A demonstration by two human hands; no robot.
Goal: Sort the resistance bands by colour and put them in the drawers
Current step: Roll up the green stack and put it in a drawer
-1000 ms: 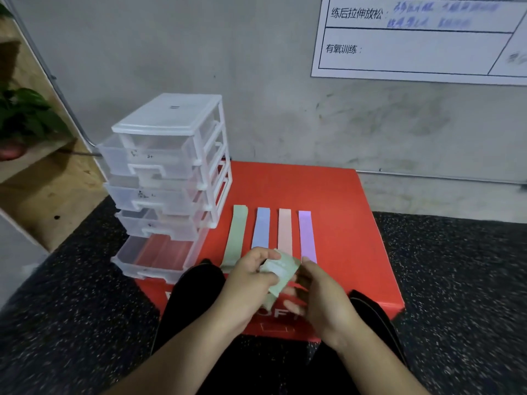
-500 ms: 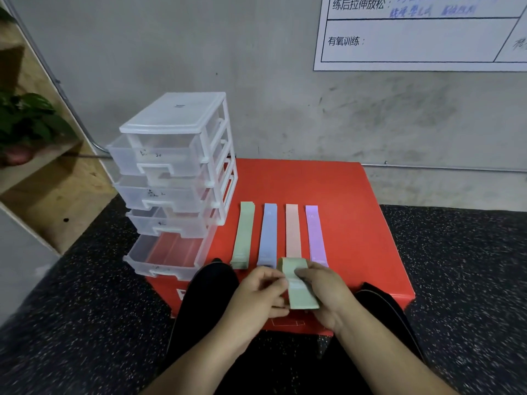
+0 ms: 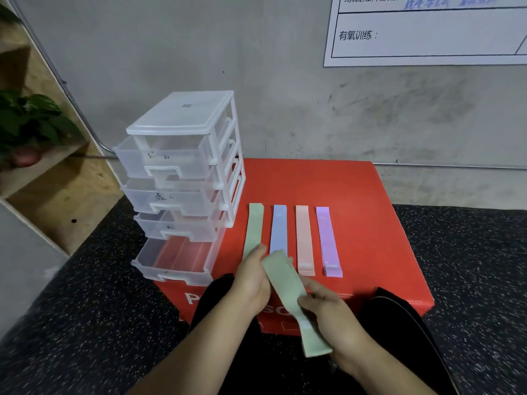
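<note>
Item: red box on a dark speckled floor, against a grey wall, with the person's dark-clad knees at its near edge. On the box, left side: one clear plastic drawer unit with a white frame and four drawers stacked; the bottom drawer is pulled out furthest towards the viewer, and the three above stand a little proud of the frame. On the box, centre: four bands laid flat side by side, running near to far, listed left to right: flat green band, just beside the unit; blue band; pink band; purple band. None of the four touches the next. In hand: one held green band, lifted over the near edge of the box and slanting from far-left to near-right, its far end overlapping the near end of the blue one. Left hand: fingers curled at the far part of the raised strip, gripping it; thumb hidden. Right hand: thumb and fingers pinch the strip past its middle, and the near end hangs free below the palm. Surroundings: white printed chart on the wall at far right; wooden shelf at left with a leafy plant on it.
</note>
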